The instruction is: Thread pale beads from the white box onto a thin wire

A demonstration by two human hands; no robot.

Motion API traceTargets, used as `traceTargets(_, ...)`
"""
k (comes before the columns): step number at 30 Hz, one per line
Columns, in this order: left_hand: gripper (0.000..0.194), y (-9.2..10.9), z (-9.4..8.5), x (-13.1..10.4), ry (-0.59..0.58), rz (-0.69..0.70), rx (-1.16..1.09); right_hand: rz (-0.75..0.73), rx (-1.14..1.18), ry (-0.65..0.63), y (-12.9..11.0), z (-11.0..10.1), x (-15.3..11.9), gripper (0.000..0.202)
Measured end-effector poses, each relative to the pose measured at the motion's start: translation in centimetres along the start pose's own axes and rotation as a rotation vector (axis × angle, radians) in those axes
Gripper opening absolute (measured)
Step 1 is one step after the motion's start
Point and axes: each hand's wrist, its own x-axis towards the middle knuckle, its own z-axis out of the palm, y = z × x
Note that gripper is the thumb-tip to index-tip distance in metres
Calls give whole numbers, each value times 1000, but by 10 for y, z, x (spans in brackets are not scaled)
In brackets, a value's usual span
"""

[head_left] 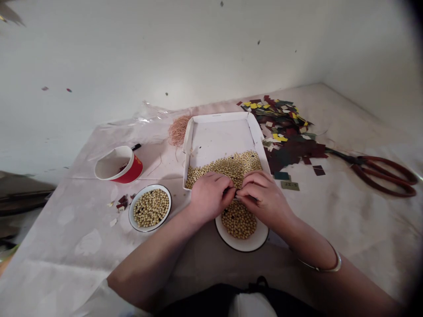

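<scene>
My left hand [212,195] and my right hand [265,196] meet fingertip to fingertip, both pinched around something small and dark that I cannot make out. Just below them is a white bowl [242,244] with a dark rim, holding pale round beads or beans [239,220] with some dark ones among them. Beyond my fingers, a shallow white box tray [220,132] has more of the pale round pieces [228,165] gathered at its near end. My hands cover part of the tray's front edge and part of the bowl.
A second bowl [167,213] of pale round pieces stands left, near a red and white paper cup [130,169]. Thin pinkish strands [178,130] lie by the tray. At right are coloured square scraps [287,147] and large scissors [380,174]. A wall rises behind.
</scene>
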Motion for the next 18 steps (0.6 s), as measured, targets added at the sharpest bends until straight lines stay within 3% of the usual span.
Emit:
traceTargets(10, 10, 0, 1, 0, 16, -4, -13, 95, -40, -49, -1, 1, -1, 4)
traceTargets(18, 9, 0, -1, 0, 1, 4, -25, 87, -6, -66, -1, -2, 0, 10)
